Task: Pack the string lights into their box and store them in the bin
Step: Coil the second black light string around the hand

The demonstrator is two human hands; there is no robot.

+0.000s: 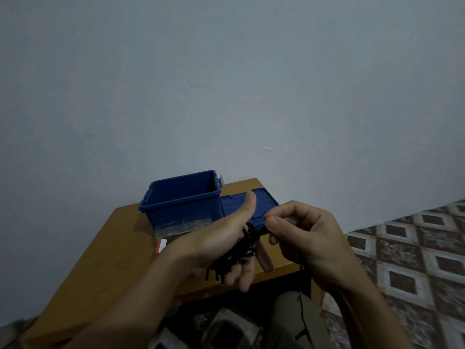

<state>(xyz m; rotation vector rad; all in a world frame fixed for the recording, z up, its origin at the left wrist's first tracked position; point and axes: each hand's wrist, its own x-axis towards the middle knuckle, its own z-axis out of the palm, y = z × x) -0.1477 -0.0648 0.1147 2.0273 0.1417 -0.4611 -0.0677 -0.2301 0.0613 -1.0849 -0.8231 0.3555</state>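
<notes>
A black bundle of string lights (236, 256) lies coiled in my left hand (214, 238), whose fingers curl under it while the thumb points up. My right hand (309, 235) pinches a strand of the wire just right of the bundle. A loose length of wire (302, 313) hangs from that hand over my knee. The open blue bin (161, 200) stands on the table behind my hands. Its blue lid (264, 205) lies flat to its right. A box with a clear window (181, 226) and a red and white end lies in front of the bin, partly hidden by my left wrist.
The small wooden table (113, 260) stands against a plain pale wall. Patterned floor (415, 260) spreads to the right. My knee in olive trousers (286, 323) sits below the table's front edge.
</notes>
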